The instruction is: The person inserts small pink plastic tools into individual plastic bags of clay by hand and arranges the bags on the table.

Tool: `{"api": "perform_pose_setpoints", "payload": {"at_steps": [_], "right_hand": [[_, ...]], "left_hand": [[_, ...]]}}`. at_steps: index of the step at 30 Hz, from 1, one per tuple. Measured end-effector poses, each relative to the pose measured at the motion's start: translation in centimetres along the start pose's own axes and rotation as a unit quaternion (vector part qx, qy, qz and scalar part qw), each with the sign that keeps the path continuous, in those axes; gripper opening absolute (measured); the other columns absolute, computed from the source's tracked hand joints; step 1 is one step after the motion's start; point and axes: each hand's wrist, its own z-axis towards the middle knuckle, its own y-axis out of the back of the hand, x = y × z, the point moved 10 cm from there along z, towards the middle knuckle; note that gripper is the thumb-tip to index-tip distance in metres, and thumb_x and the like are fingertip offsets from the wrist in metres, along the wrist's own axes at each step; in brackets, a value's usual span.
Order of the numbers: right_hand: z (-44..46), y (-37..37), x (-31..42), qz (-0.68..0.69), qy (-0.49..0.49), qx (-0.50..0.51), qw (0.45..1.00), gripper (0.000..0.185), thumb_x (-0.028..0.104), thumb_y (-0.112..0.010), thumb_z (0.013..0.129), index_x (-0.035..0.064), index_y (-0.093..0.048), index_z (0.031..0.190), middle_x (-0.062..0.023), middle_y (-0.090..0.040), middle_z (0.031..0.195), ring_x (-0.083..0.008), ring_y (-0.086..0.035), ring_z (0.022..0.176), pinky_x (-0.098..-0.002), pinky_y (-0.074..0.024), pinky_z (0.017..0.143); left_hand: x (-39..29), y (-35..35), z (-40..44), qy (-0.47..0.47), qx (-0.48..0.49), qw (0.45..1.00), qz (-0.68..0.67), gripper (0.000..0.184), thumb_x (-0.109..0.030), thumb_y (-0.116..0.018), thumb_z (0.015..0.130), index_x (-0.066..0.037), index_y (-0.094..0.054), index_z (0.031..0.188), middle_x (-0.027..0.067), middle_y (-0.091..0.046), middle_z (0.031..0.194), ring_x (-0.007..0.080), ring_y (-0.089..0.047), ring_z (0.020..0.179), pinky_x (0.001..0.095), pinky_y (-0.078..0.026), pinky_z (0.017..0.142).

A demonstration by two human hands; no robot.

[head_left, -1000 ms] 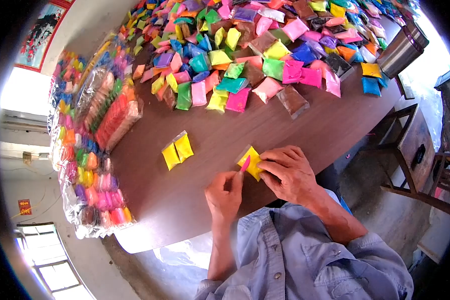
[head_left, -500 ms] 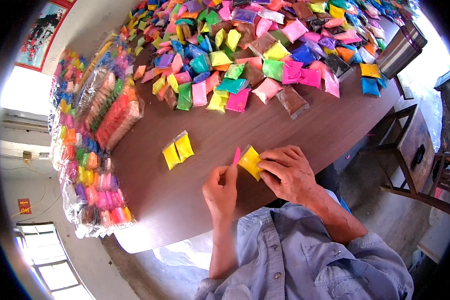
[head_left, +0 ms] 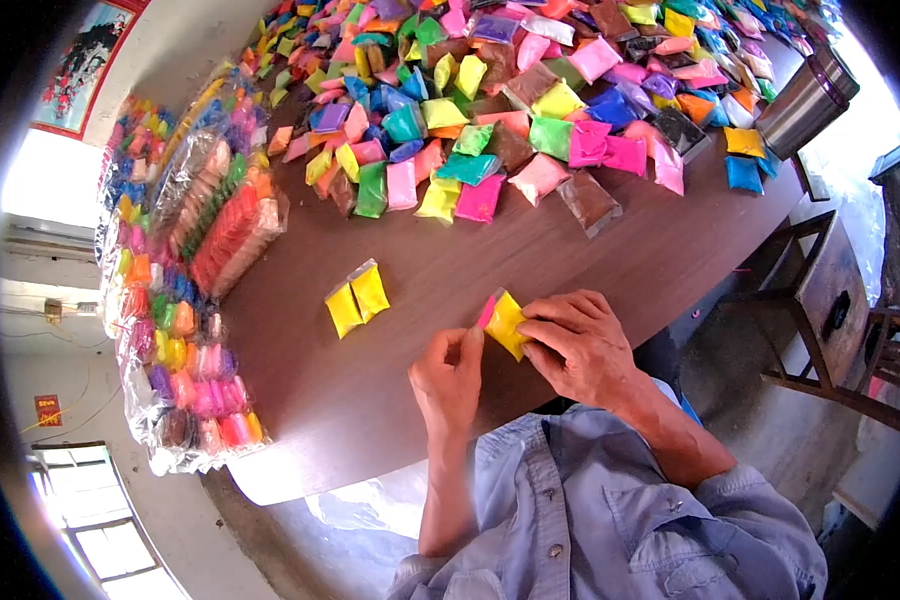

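My left hand (head_left: pixel 447 380) pinches a small pink tool (head_left: pixel 487 311), whose upper end lies against the left edge of a yellow packet (head_left: pixel 507 324). The fingers and thumb of my right hand (head_left: pixel 578 348) grip that packet from its right side, just above the brown table (head_left: pixel 400 370). Two more yellow packets (head_left: pixel 358 298) lie side by side on the table, to the left of my hands. Whether the tool's tip is in front of the packet or inside its clear edge is too small to tell.
A large heap of coloured packets (head_left: pixel 510 147) covers the table's far side. Bagged stacks of packets (head_left: pixel 235 240) line the left edge. A steel flask (head_left: pixel 808 98) stands at the far right, and a wooden stool (head_left: pixel 830 290) is beyond the right edge.
The pink tool first moved left, away from the yellow packet, and is now back against its edge. My right hand has kept its grip on the packet with hardly any movement.
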Motion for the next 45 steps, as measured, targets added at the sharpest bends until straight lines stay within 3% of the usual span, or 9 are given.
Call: {"api": "perform_pose_setpoints", "payload": {"at_steps": [5,7,16,19,25,35,37,45], "right_hand": [[-0.1,0.0,0.0,-0.003,-0.003,0.004,1.0,0.027,0.011,-0.08,0.082,0.011,-0.07,0.107,-0.0053,-0.067,0.116,-0.0271,-0.065,0.109,-0.0447,-0.0457,0.101],[-0.1,0.0,-0.1,-0.007,-0.002,0.001,1.0,0.027,0.011,-0.08,0.082,0.0109,-0.07,0.107,-0.0053,-0.067,0.116,-0.0273,-0.065,0.109,-0.0447,-0.0457,0.101],[0.0,0.0,0.0,-0.011,0.001,-0.003,1.0,0.028,0.011,-0.08,0.081,0.011,-0.069,0.107,-0.0047,-0.067,0.115,-0.0269,-0.065,0.108,-0.0447,-0.0459,0.1],[0.1,0.0,0.0,-0.005,0.001,0.004,1.0,0.027,0.012,-0.08,0.082,0.0108,-0.069,0.107,-0.0049,-0.067,0.115,-0.0268,-0.065,0.108,-0.0448,-0.0458,0.1],[0.0,0.0,0.0,-0.011,-0.003,0.006,1.0,0.027,0.012,-0.08,0.082,0.0108,-0.07,0.106,-0.0052,-0.067,0.115,-0.0268,-0.065,0.109,-0.045,-0.0459,0.101],[-0.1,0.1,0.0,-0.006,0.0,-0.004,1.0,0.027,0.011,-0.08,0.081,0.0102,-0.07,0.107,-0.0053,-0.067,0.116,-0.0269,-0.065,0.108,-0.0448,-0.0462,0.1],[0.0,0.0,0.0,-0.004,0.001,-0.003,1.0,0.027,0.011,-0.08,0.081,0.0102,-0.07,0.107,-0.0053,-0.067,0.116,-0.027,-0.065,0.108,-0.0447,-0.0462,0.1],[0.2,0.1,0.1,-0.01,0.0,0.006,1.0,0.026,0.011,-0.079,0.082,0.0109,-0.07,0.106,-0.0048,-0.066,0.116,-0.0266,-0.065,0.108,-0.0444,-0.046,0.1]], "left_hand": [[0.5,0.1,0.0,0.019,-0.016,1.0,-0.009,0.02,-0.02,-0.078,0.092,0.0,-0.075,0.092,0.011,-0.073,0.074,0.0153,-0.067,0.066,0.0323,-0.054,0.066],[2.5,-0.2,0.0,0.09,-0.006,0.995,-0.049,0.019,-0.02,-0.078,0.092,0.0,-0.075,0.092,0.0103,-0.074,0.076,0.0144,-0.067,0.068,0.032,-0.054,0.068],[0.0,-0.5,-0.6,-0.032,0.033,0.998,-0.053,0.022,-0.021,-0.078,0.093,0.0,-0.077,0.098,0.008,-0.076,0.084,0.0125,-0.066,0.073,0.0276,-0.053,0.069],[0.3,-0.6,-0.4,0.023,0.037,0.998,-0.039,0.023,-0.022,-0.078,0.093,0.001,-0.077,0.097,0.0076,-0.075,0.082,0.0112,-0.065,0.073,0.0277,-0.052,0.068],[0.5,-0.6,0.5,0.043,0.023,0.999,-0.022,0.02,-0.018,-0.077,0.093,0.002,-0.075,0.093,0.0113,-0.074,0.077,0.0143,-0.068,0.07,0.0315,-0.054,0.068],[0.7,-0.1,0.0,0.029,0.012,0.998,-0.051,0.017,-0.016,-0.078,0.091,0.0,-0.075,0.091,0.0106,-0.075,0.08,0.014,-0.069,0.072,0.0315,-0.054,0.069],[-0.3,-0.4,-0.5,-0.036,0.027,0.998,-0.051,0.018,-0.017,-0.077,0.093,0.001,-0.077,0.097,0.0063,-0.075,0.082,0.0109,-0.065,0.075,0.0285,-0.053,0.07],[-0.4,-0.8,0.0,-0.011,0.034,0.999,-0.031,0.019,-0.018,-0.079,0.091,0.0,-0.077,0.096,0.0098,-0.075,0.079,0.0129,-0.068,0.072,0.0299,-0.054,0.069]]}}
